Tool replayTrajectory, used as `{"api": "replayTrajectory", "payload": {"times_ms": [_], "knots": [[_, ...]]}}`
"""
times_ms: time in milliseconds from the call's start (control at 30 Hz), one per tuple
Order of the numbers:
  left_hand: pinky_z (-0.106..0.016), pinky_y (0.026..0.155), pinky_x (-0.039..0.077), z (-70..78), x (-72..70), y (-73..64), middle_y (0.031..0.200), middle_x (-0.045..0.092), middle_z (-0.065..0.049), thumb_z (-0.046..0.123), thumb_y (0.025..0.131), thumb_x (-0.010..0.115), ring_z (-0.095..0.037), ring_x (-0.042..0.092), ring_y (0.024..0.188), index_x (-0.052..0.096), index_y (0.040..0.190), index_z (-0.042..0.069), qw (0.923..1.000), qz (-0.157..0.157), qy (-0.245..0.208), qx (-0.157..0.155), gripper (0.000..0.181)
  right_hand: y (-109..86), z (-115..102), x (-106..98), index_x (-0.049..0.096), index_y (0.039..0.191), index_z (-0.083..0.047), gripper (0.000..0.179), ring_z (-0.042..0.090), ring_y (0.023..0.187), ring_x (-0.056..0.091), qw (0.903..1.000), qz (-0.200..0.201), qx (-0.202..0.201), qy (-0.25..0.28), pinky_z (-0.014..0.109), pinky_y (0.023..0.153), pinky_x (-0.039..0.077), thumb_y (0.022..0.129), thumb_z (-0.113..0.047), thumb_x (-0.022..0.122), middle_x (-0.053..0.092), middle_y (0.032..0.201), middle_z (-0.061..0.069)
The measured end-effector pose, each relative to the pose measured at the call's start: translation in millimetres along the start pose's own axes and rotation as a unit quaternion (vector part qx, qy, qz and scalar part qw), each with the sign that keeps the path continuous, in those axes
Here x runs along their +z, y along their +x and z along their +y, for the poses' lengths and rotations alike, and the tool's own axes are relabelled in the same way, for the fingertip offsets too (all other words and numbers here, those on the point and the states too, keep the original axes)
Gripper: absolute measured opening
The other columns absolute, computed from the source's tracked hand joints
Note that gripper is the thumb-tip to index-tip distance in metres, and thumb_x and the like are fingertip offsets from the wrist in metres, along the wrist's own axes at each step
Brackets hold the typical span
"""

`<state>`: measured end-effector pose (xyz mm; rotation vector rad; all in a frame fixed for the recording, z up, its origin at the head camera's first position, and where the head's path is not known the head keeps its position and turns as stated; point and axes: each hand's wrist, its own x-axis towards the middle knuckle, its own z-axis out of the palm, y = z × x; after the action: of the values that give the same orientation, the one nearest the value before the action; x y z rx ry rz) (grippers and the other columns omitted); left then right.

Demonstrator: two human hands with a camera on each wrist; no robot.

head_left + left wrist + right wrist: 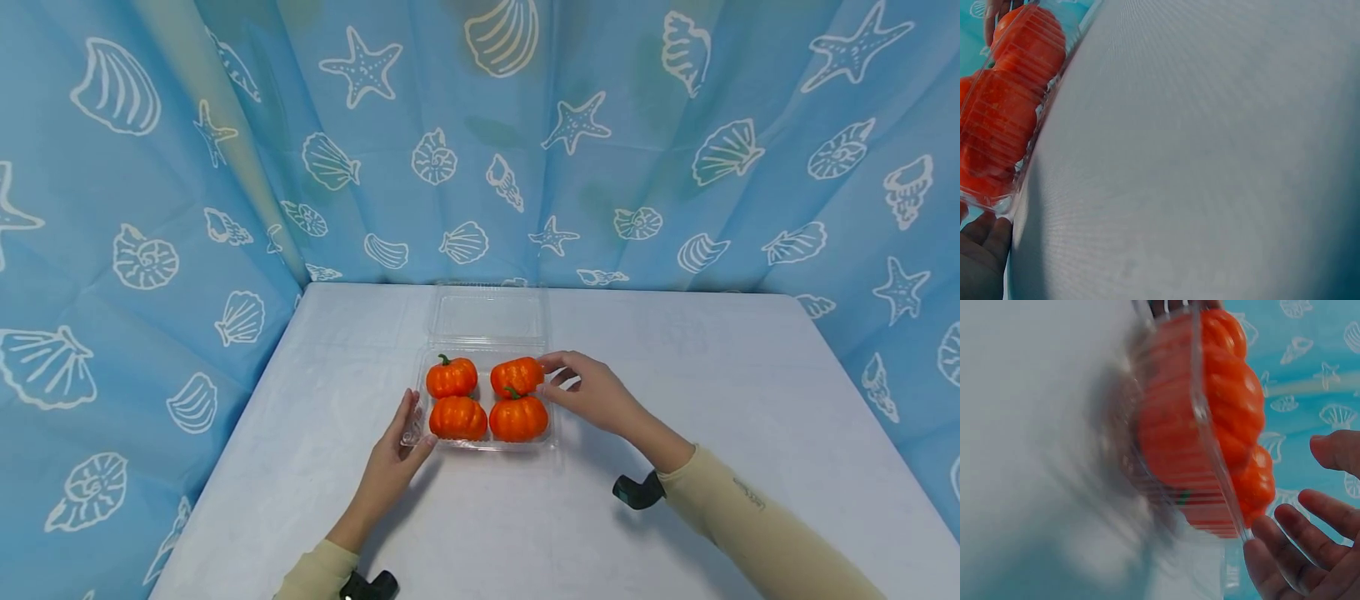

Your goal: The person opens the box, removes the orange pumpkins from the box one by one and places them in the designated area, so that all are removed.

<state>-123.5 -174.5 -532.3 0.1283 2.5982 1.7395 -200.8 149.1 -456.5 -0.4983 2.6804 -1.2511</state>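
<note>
A clear plastic container (450, 447) sits on the table with its hinged lid (489, 317) folded back. Inside it lie several small orange pumpkins, among them a back right one (516, 377) and a front left one (457, 418). My left hand (390, 467) holds the container's front left corner, thumb at the front and fingers along the side. At the right side, my right hand (588, 390) is beside the back right pumpkin. The right wrist view shows its fingers (1316, 540) spread near the rim, with the thumb apart and nothing gripped.
A white cloth covers the table (720, 392). Behind it and along the sides hangs a blue curtain (465, 192) with shell and starfish prints. Dark wrist cameras (637, 492) sit at both sleeves.
</note>
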Motion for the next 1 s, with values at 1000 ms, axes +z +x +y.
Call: {"api": "replayTrajectory", "payload": {"times_ms": [1000], "knots": [[-0.047, 0.111, 0.041, -1.6, 0.9, -0.7, 0.166, 0.03, -0.001, 0.031, 0.098, 0.069, -0.026, 0.034, 0.15, 0.019, 0.164, 0.016, 0.9999, 0.008, 0.007, 0.012, 0.085, -20.8, -4, 36, 0.069, 0.13, -0.026, 0.048, 0.028, 0.125, 0.055, 0.9969, -0.037, -0.054, -0.043, 0.052, 0.1, 0.054, 0.084, -0.03, 0.085, 0.06, 0.133, 0.003]]}}
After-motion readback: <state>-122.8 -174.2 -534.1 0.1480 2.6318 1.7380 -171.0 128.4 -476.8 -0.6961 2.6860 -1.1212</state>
